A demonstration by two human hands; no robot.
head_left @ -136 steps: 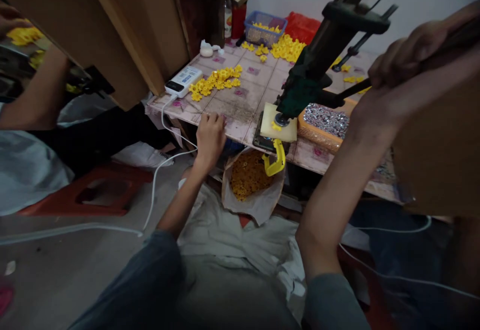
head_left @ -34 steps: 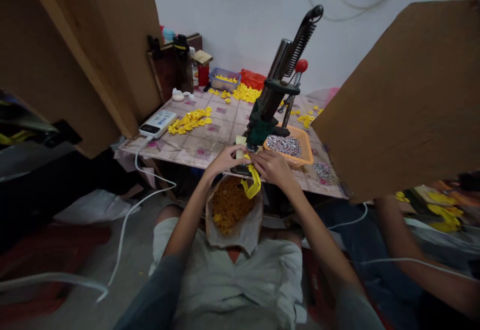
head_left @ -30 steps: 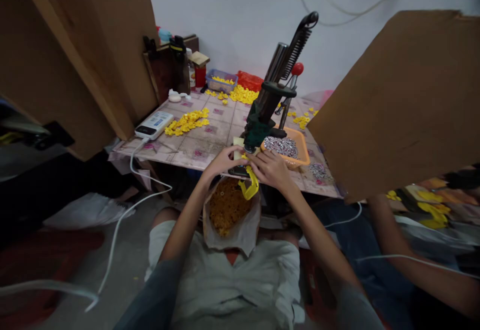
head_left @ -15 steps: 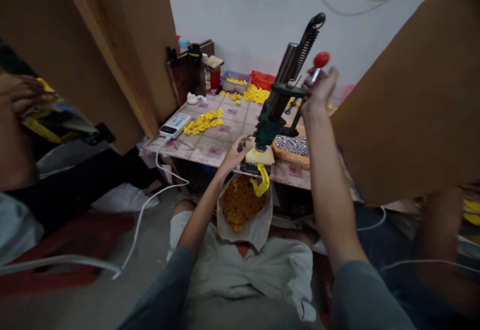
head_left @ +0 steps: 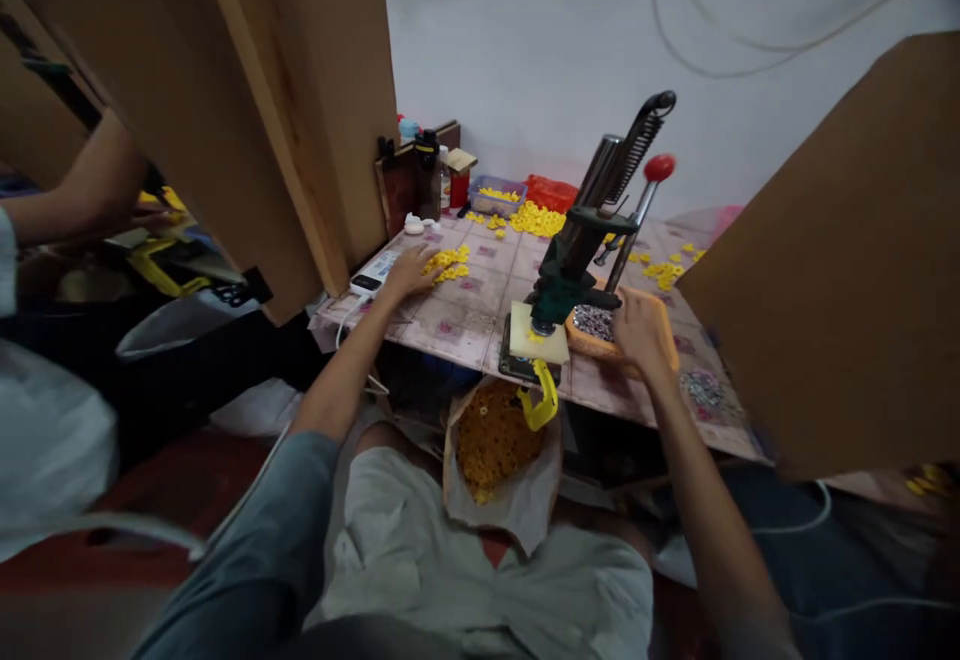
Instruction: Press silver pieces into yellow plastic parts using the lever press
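Off the red-knobbed lever (head_left: 658,168) comes our right hand (head_left: 639,332), down over the orange tray (head_left: 600,348), grip hidden. Our left hand (head_left: 407,271) spreads open on the yellow pieces (head_left: 448,262). We're restocking; picking one cleanly looks next.

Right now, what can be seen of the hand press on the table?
The hand press is dark green, metal by the look of it, and stands upright near the table's front edge. A silvery column and a black spring rise at a slant from its top, and a thin lever ends in a red knob. Its head meets a pale square block. Neither hand touches it; the right hand is nearest.
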